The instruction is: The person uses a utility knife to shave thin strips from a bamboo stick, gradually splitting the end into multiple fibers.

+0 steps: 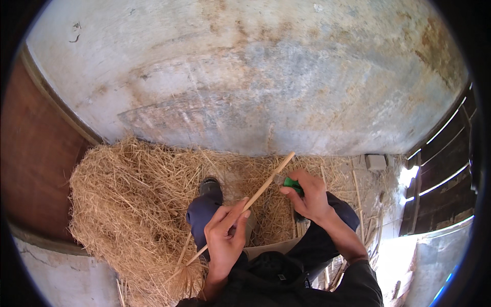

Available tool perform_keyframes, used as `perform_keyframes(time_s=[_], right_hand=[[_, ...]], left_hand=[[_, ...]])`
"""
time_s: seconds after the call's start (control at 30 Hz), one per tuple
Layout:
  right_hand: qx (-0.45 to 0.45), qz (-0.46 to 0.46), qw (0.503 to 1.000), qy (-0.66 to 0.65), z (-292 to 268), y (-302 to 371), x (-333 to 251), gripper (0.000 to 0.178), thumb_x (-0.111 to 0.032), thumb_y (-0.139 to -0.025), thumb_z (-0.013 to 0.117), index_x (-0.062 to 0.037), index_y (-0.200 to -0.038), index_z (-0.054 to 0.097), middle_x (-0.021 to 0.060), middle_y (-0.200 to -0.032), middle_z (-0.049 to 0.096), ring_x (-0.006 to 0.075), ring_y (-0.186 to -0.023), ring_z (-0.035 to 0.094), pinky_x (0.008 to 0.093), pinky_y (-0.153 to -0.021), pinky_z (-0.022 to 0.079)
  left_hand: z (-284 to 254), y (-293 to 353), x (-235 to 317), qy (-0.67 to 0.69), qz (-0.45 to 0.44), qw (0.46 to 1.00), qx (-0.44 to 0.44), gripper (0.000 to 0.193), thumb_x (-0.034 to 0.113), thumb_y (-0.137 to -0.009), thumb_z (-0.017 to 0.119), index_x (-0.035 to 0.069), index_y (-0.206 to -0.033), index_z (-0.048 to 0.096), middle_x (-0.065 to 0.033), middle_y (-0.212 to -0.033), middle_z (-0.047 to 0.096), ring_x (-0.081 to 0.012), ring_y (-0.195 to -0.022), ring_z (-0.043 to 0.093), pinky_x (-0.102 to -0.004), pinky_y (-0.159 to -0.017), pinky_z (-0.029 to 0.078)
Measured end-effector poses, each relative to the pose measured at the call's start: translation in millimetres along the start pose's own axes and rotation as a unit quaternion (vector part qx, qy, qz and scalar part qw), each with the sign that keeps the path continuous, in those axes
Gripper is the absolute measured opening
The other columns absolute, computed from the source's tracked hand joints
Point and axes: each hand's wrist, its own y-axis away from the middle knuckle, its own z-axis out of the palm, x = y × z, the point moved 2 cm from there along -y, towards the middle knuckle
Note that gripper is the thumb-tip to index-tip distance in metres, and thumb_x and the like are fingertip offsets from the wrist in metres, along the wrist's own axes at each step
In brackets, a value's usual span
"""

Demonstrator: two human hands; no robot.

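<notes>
My left hand [225, 236] is closed around a pale wooden stick [269, 182], which slants from the lower left up to the right. The stick's cut upper end points toward the wall. Beyond the hand its lower part runs down among loose, frayed fibres near the straw. In my right hand [313, 198] is a small green-handled tool [293, 185], gripped between thumb and fingers. Its greyish tip is close beside the stick's upper part; whether they touch I cannot tell. The fingers hide much of the tool, so its exact kind is unclear.
A big heap of dry straw [130, 204] lies at the left, with more scattered along the floor. A stained plaster wall [266, 92] stands ahead. Thin poles [356, 197] and a grey block [376, 162] lie at the right. Dark slats [442, 174] let in light.
</notes>
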Motion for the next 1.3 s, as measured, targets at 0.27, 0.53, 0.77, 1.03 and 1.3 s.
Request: perform_keyframes(time_s=[0.27,0.53,0.77,1.03,1.3], right_hand=[[0.005,-0.059,0.998,0.038,5,8,-3,0.032,-0.027,-0.093,0.09,-0.0044,-0.105,0.071,0.0078,-0.082,0.07,0.0253,-0.059,0.068,0.0362,-0.05,0.052],[0.03,-0.071,0.995,0.065,3,9,-10,0.03,-0.026,-0.092,0.09,-0.0039,-0.102,0.071,0.007,-0.08,0.07,0.0233,-0.056,0.066,0.0348,-0.049,0.051],[0.04,-0.07,0.994,0.068,2,9,-11,0.029,-0.024,-0.091,0.09,-0.0042,-0.101,0.071,0.0074,-0.08,0.071,0.023,-0.057,0.067,0.0345,-0.049,0.052],[0.056,-0.07,0.992,0.089,0,7,-14,0.027,-0.022,-0.09,0.091,-0.0053,-0.099,0.072,0.007,-0.081,0.073,0.0225,-0.056,0.067,0.0333,-0.05,0.051],[0.084,-0.062,0.99,0.096,-3,5,-11,0.027,-0.023,-0.089,0.092,-0.0056,-0.096,0.072,0.0066,-0.079,0.072,0.0221,-0.055,0.066,0.0325,-0.049,0.05]], left_hand=[[14,1,3,-0.005,0.001,0.999,-0.051,0.036,-0.001,-0.1,0.078,0.004,-0.135,0.079,-0.0074,-0.095,0.072,-0.0105,-0.063,0.057,-0.0278,-0.058,0.046],[18,1,9,-0.002,0.009,0.998,-0.056,0.032,-0.004,-0.1,0.075,0.001,-0.131,0.08,-0.0057,-0.096,0.074,-0.0053,-0.07,0.056,-0.0246,-0.056,0.04],[17,0,12,-0.004,0.011,0.998,-0.065,0.03,-0.003,-0.102,0.075,-0.001,-0.132,0.079,-0.0092,-0.098,0.076,-0.0082,-0.074,0.061,-0.0258,-0.059,0.044],[18,3,8,0.0,0.026,0.998,-0.059,0.032,-0.001,-0.103,0.075,0.001,-0.134,0.078,-0.0084,-0.091,0.07,-0.0113,-0.066,0.056,-0.0288,-0.057,0.043],[19,2,9,0.006,0.037,0.998,-0.052,0.033,0.0,-0.102,0.075,0.003,-0.135,0.079,-0.008,-0.088,0.068,-0.0131,-0.061,0.053,-0.03,-0.055,0.042]])
